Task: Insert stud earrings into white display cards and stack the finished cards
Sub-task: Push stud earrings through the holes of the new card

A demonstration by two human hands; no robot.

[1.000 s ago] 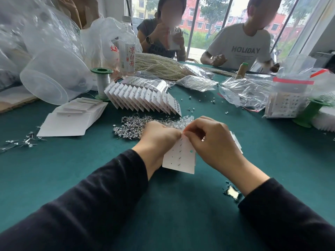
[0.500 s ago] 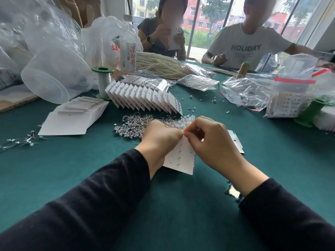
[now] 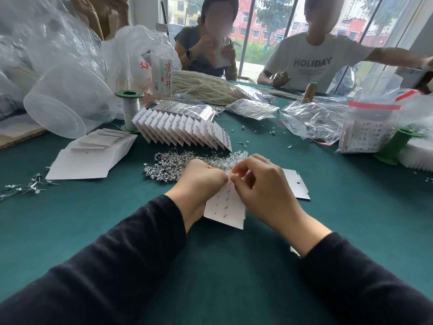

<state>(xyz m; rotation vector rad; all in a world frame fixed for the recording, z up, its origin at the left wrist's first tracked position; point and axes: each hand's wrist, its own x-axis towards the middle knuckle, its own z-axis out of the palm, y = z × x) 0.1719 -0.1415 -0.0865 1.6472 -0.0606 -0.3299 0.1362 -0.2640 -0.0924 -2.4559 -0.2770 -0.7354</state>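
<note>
The left hand (image 3: 201, 181) grips the upper left edge of the white rectangular paper display card (image 3: 225, 207), held tilted over the green cloth-covered table (image 3: 210, 266). The right hand (image 3: 262, 191) pinches the card's top edge with thumb and forefinger; a stud between them cannot be confirmed. The loose pile of silver stud earrings (image 3: 168, 164) lies just beyond both hands.

Top of the display card (image 3: 226, 207) vanishes behind the left hand (image 3: 201, 181) and right hand (image 3: 264, 191); what the right fingertips (image 3: 236, 184) pinch there is too small to tell. The hands also hide the near edge of the stud pile (image 3: 168, 164) and part of a spare card (image 3: 295, 185).
</note>
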